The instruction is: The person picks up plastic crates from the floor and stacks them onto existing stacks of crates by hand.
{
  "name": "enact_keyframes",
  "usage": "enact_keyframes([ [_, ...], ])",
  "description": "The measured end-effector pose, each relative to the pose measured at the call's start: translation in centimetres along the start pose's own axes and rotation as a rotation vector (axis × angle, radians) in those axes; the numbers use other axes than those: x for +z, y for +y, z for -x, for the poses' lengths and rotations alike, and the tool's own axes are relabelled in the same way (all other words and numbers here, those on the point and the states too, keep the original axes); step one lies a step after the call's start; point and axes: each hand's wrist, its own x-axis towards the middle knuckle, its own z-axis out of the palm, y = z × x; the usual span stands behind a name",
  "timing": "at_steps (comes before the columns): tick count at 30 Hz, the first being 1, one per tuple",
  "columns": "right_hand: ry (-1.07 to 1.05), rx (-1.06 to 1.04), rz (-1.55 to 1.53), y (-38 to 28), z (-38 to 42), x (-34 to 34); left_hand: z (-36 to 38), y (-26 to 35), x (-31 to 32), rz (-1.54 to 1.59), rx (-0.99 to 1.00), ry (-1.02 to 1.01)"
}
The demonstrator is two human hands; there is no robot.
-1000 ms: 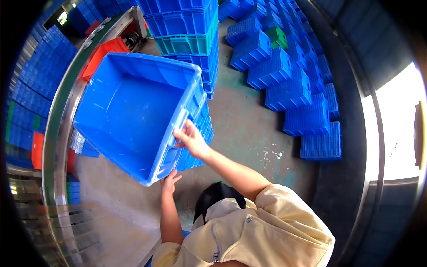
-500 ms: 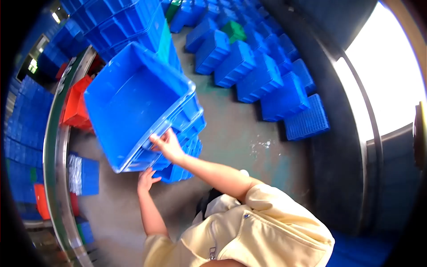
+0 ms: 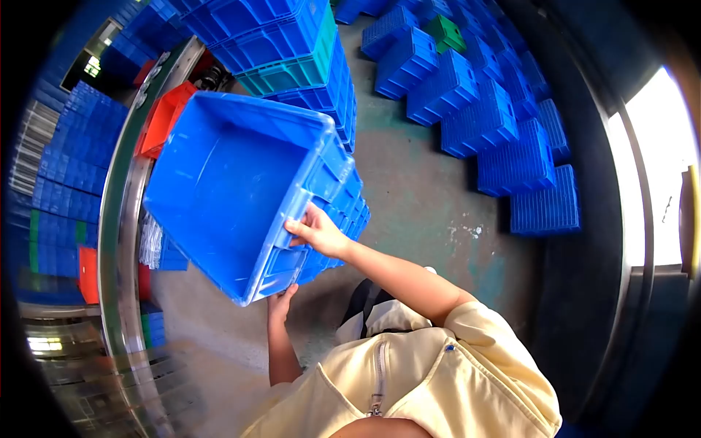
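A tilted blue plastic crate (image 3: pixel 226 182) opens toward me, and nothing shows inside it. My right hand (image 3: pixel 318 232) grips its near rim, with the thumb over the edge. Low on the near side, my left hand (image 3: pixel 280 303) holds the crate's lower corner from beneath; its thumb points up and most of its fingers are hidden. More blue crates (image 3: pixel 343 208) show behind and under the tilted one, partly covered by it and by my right hand.
A tall stack of blue crates (image 3: pixel 266 47) with a green crate (image 3: pixel 292 77) in it stands ahead. Rows of blue crates (image 3: pixel 478 120) cover the floor at right. Along the left runs a conveyor (image 3: pixel 120 175), beside red bins (image 3: pixel 168 117).
The held crate and both hands have shifted right in view. My left hand, earlier spread below the crates, now sits against the tilted crate's lower corner. My right hand keeps its rim grip.
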Motion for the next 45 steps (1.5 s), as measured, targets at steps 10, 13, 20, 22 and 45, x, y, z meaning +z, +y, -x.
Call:
enact_keyframes([
  [10, -0.016, 0.008, 0.010, -0.4, -5.0, -0.8, -4.5, -0.5, -0.8, 0.111, -0.331, 0.102],
  [13, 0.061, -0.081, 0.019, 1.9, -3.8, -1.7, -4.1, -3.2, -0.2, 0.161, -0.277, 0.116],
  [20, 0.280, 0.438, 1.217, 10.2, 15.7, -20.9, 0.8, -18.6, 9.0, -0.407, -0.469, -0.124],
  [22, 0.445, 0.824, 1.290, 9.9, 24.4, -29.1, 1.7, -16.7, 14.0, -0.346, -0.662, -0.395],
  [45, 2.158, 0.382, -0.462, -17.7, 60.5, -93.1, -14.0, 4.9, 112.3, -1.343, 0.850, -1.163],
])
